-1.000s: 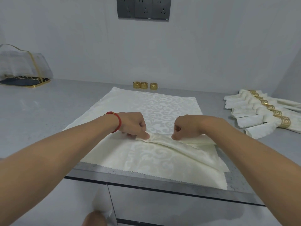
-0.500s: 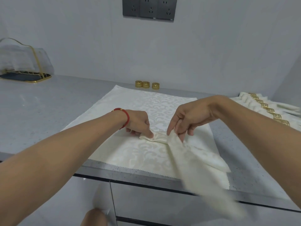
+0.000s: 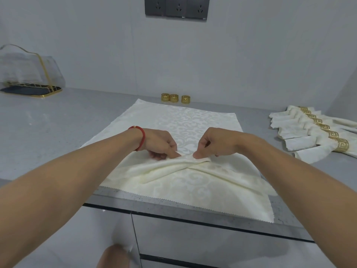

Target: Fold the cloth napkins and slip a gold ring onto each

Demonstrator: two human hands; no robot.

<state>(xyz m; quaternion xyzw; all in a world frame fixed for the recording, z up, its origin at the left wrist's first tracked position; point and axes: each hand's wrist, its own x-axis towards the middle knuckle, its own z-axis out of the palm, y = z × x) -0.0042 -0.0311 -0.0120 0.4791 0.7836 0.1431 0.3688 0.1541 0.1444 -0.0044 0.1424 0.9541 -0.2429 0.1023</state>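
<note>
**Napkin folding, mid-gather: both hands pinching the middle**

Head cam is the only view, so here goes. Cream napkin (image 3: pixel 195 188) is spread flat on the grey table (image 3: pixel 58 128), near edge hanging right at the table's front lip. Left hand (image 3: pixel 160 144) and right hand (image 3: pixel 214 144) sit close together over the centre of the cloth, each closed in a thumb-and-finger pinch on the same raised ridge of fabric. So both are holding napkin, not empty and not spread.

The bit that matters: the gathered ridge runs left to right across the cloth, with folds fanning down and outward from the pinch toward both near corners. The hands meet almost at its midpoint, so neither is really nearer; it's an even two-handed grip.

Three gold rings (image 3: pixel 175 98) stand in a row just past the far edge of the napkin, straight ahead of the hands and well apart from them. My guess is either hand could reach forward for one while the other keeps the bunch pinched, but the left looks slightly better lined up.

Off to the right there's a row of finished napkins (image 3: pixel 309 132) already wearing their rings. A gold-framed holder (image 3: pixel 29 74) sits far left, not involved.
</note>
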